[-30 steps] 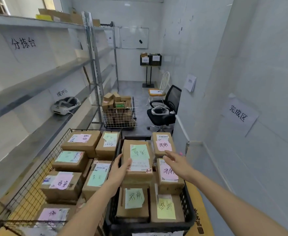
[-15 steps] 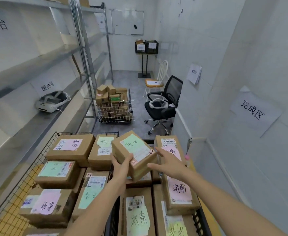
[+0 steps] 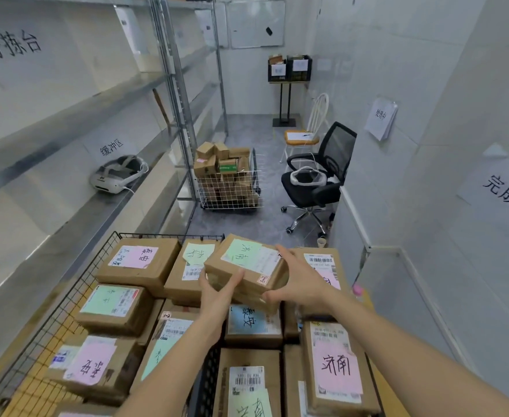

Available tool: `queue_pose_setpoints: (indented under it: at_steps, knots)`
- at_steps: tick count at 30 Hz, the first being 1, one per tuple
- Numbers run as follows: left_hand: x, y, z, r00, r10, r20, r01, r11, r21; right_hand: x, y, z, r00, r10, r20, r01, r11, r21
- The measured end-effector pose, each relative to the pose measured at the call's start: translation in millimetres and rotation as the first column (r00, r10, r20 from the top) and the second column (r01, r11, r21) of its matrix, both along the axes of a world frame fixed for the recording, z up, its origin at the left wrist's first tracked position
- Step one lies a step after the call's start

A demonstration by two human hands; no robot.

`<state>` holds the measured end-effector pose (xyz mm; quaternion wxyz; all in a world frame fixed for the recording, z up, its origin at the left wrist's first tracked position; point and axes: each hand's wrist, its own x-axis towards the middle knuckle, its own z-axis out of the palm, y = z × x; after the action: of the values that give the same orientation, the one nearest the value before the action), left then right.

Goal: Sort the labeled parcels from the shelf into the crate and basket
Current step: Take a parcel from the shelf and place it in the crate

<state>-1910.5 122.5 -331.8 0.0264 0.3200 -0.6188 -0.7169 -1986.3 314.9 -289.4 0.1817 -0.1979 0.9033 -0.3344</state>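
Both your hands clamp one green-labelled parcel (image 3: 245, 270), left hand (image 3: 218, 291) at its near corner, right hand (image 3: 299, 281) round its right end, holding it tilted above the boxes packed in the black crate (image 3: 206, 383), beside the wire basket (image 3: 75, 288).

Both bare forearms reach forward from the lower edge of the view and converge toward the middle. The left hand (image 3: 217, 291) has its palm turned inward, fingers curled up against the near-left side of a cardboard parcel (image 3: 245, 270). The right hand (image 3: 299, 279) cups its right end, thumb beneath and fingers spread over the top edge.
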Motion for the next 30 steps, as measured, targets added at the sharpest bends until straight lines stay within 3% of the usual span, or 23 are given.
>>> queue_pose_setpoints:
  at_steps: [5, 9, 12, 20, 25, 30]
  knots:
    - [-8, -9, -6, 1.0, -0.011, -0.011, 0.01, 0.991, -0.136, -19, 2, -11, 0.999, 0.034, 0.041, -0.034, 0.999, -0.001]
    - [-13, -8, -11, 1.0, -0.013, 0.011, 0.016, 0.935, -0.354, -31, 7, -20, 0.996, 0.094, -0.007, -0.092, 0.986, 0.141]
    - [-15, -8, -13, 0.997, -0.055, 0.059, 0.077, 0.861, -0.503, -39, 13, -30, 0.99, 0.112, -0.091, -0.085, 0.962, 0.26]
    - [-20, -8, -28, 0.985, -0.101, 0.136, 0.169, 0.663, -0.729, -53, 17, -52, 0.968, 0.187, -0.168, -0.127, 0.94, 0.318]
    - [-23, -15, -29, 0.955, -0.289, 0.064, 0.248, 0.662, -0.707, -56, 16, -56, 0.95, 0.248, -0.188, -0.163, 0.911, 0.379]
    - [-26, -19, -26, 0.951, -0.302, 0.063, 0.267, 0.702, -0.661, -52, 15, -54, 0.953, 0.233, -0.194, -0.155, 0.924, 0.349]
